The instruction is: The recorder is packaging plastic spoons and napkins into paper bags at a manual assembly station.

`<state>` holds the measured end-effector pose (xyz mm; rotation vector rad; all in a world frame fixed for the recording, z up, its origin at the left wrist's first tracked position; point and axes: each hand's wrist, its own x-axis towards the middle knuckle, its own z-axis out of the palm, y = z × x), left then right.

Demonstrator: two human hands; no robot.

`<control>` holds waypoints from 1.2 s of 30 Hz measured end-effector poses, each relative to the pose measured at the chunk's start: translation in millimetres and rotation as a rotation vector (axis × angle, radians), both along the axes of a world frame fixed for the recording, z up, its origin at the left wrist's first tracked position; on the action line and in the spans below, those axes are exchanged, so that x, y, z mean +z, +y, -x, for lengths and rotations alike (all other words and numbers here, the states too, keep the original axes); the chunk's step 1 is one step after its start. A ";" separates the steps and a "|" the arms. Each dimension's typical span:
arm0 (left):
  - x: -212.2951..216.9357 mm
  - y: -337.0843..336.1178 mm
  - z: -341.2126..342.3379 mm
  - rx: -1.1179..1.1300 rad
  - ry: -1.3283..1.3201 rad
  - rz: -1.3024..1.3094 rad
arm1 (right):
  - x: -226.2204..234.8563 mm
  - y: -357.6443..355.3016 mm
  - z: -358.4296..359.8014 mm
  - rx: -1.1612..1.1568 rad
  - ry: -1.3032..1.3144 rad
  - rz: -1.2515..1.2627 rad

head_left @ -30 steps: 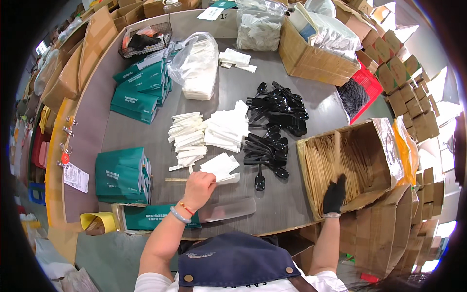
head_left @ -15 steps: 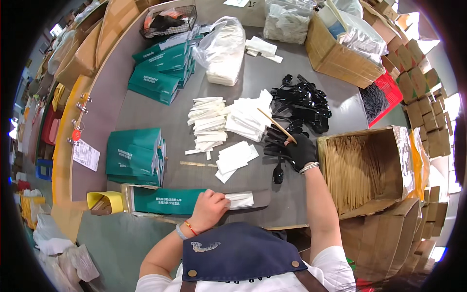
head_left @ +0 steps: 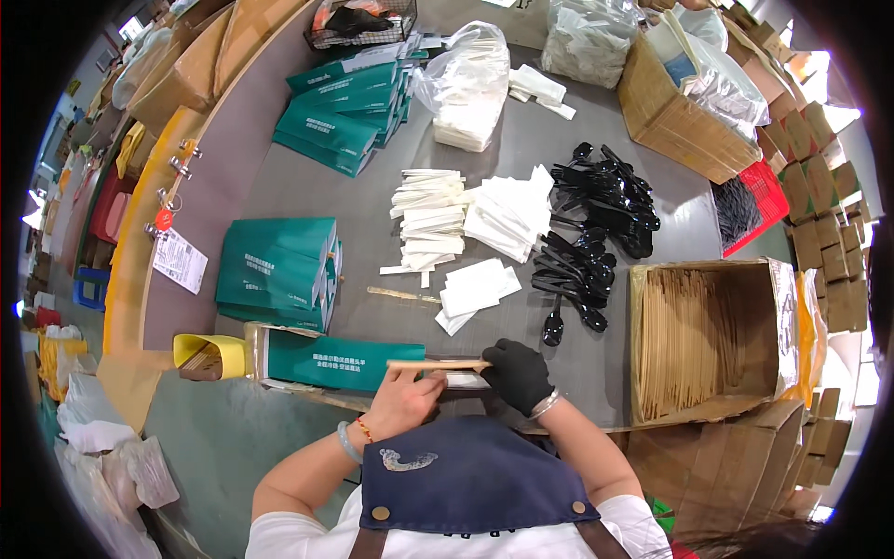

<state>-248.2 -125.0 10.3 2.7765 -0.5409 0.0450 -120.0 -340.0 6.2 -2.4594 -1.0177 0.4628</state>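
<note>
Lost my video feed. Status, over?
Left hand on green sleeve. Gloved right hand grips wooden chopsticks at the sleeve mouth. Nothing blocking.

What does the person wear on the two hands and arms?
The right hand wears a black glove, with a thin silvery bracelet at the wrist. The left hand is bare, with a pale green bangle and a thin red cord on the wrist. Both forearms are uncovered; short white sleeves show at the shoulders.

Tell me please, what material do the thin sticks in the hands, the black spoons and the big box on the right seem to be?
The thin sticks look like bare wood or bamboo: pale tan, matte. The black spoons look like plastic: their smooth surfaces catch glints of light. The big box looks like brown corrugated cardboard, dull, with folded flaps. The right hand wears a black glove, apparently fabric or rubber; the left hand is bare.
</note>
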 end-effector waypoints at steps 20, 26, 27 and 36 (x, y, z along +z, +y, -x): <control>2.4 8.0 -28.6 0.117 0.020 0.212 | -29.8 -23.7 26.8 -0.031 0.098 -0.331; 1.2 -6.6 -35.1 0.068 0.069 0.163 | -17.3 9.4 42.3 -0.219 0.252 -0.386; -1.9 -8.0 -36.3 0.063 0.034 0.143 | -22.7 18.9 47.7 -0.260 0.436 -0.454; 53.9 3.1 -63.7 -0.196 0.329 -0.138 | 36.0 -6.0 18.1 0.021 -0.190 0.021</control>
